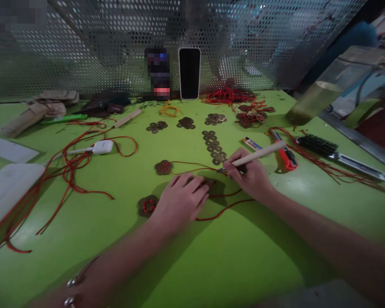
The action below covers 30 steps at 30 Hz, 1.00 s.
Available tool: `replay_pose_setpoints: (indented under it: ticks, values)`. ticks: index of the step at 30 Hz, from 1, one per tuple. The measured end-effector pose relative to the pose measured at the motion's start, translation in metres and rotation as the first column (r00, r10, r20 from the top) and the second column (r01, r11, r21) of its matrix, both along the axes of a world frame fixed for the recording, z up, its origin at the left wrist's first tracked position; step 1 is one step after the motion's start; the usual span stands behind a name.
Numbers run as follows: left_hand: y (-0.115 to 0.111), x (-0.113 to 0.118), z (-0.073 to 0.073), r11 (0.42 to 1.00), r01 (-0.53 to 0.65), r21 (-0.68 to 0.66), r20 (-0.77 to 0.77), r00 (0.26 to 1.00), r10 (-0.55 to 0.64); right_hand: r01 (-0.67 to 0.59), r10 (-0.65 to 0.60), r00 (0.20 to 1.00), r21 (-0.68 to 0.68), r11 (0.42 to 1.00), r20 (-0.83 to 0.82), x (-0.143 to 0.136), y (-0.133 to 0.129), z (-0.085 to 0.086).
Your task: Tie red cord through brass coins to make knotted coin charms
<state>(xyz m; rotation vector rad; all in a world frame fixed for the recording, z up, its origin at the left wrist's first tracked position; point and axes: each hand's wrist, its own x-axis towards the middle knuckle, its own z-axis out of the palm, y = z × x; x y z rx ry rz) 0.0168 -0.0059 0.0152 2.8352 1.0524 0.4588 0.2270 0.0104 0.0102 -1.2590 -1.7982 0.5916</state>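
My right hand (248,173) is closed around a wooden-handled tool (259,153) with a thin metal tip. That tip points left, at a red cord (192,163) running from a small flower-shaped cluster of coins (163,167). Palm down and fingers stretched toward the right, my left hand (181,196) lies over the green table with its thumb hidden. Beside its wrist is another coin cluster (146,205) tied with red cord, partly covered by the hand. A thicker red cord (223,212) comes out from under my left hand and curves right.
Loose coins (214,146) lie in a row, with coin piles (186,123) behind. Rightward are a lighter (252,143), a red cutter (287,158), a brush (340,156) and a bottle (321,98). Red cords (72,171) and a white adapter (102,147) spread left; a phone (189,73) leans on the mesh.
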Motion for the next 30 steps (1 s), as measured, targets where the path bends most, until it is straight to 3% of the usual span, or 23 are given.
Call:
replay_pose_setpoints:
  ticks: [2, 4, 7, 13, 22, 30]
  values:
    - [0.0, -0.001, 0.001, 0.999, -0.048, 0.002, 0.082, 0.996, 0.048, -0.032, 0.032, 0.999, 0.083, 0.996, -0.006, 0.002, 0.002, 0.003]
    - [0.001, -0.001, 0.002, 0.992, -0.124, 0.013, 0.136, 0.983, 0.121, -0.123, 0.106, 0.988, 0.154, 0.98, 0.111, 0.005, 0.004, 0.008]
    - [0.004, -0.002, 0.004, 0.98, -0.199, -0.002, 0.094, 0.976, 0.198, -0.259, 0.205, 0.911, 0.11, 0.96, 0.357, 0.015, 0.009, 0.013]
    - [0.005, -0.002, 0.006, 0.98, -0.18, -0.087, 0.09, 0.978, 0.188, -0.288, 0.227, 0.794, 0.019, 0.957, 0.564, 0.026, 0.012, 0.015]
    - [0.004, -0.002, 0.002, 0.948, -0.159, -0.275, 0.253, 0.939, 0.231, -0.315, 0.283, 0.849, -0.002, 0.949, 0.446, 0.002, -0.004, 0.023]
    - [0.007, -0.004, 0.001, 0.911, -0.047, -0.409, 0.287, 0.942, 0.177, -0.291, 0.245, 0.858, 0.033, 0.956, 0.451, 0.006, 0.0, 0.021]
